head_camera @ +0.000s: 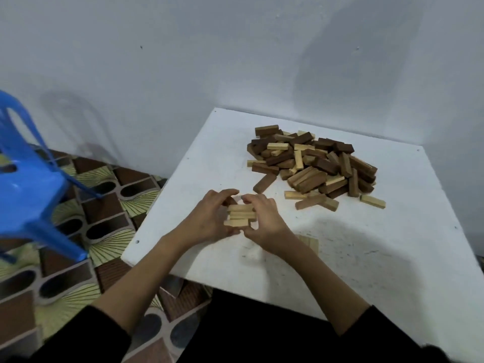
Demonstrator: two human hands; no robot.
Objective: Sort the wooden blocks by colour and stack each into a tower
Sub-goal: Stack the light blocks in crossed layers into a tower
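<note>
Blocks of pale wood sit in a small stack (pixel 240 215) on the white table (pixel 353 258), and 2 hands are around it. The left hand (pixel 209 218) is on the left side of the stack, fingers curled over the top and thumb low at the front, so it grips the stack. The right hand (pixel 262 218) does the same on the right side, fingers bent over the top and thumb down near the table. The fingertips of both hands almost meet above the stack. A dark brown block peeks out just behind the stack, between the fingers, but I cannot tell if it is part of the stack.

Behind the stack and to its right lies a big messy pile of blocks (pixel 314 166). It has dark brown, mid brown and pale ones all mixed up. A few blocks lie loose at the near edge of the pile, like 1 brown block (pixel 264 183) that sits between the pile and the stack, and 1 pale block (pixel 372 201) far to the right of the stack.

Just right of the stack, past the right wrist, some pale blocks (pixel 309 243) lie flat side by side.

Left of the stack, off the table, stands a blue plastic chair (pixel 28 179) on a patterned floor (pixel 78 271). Black sleeves cover both arms.
</note>
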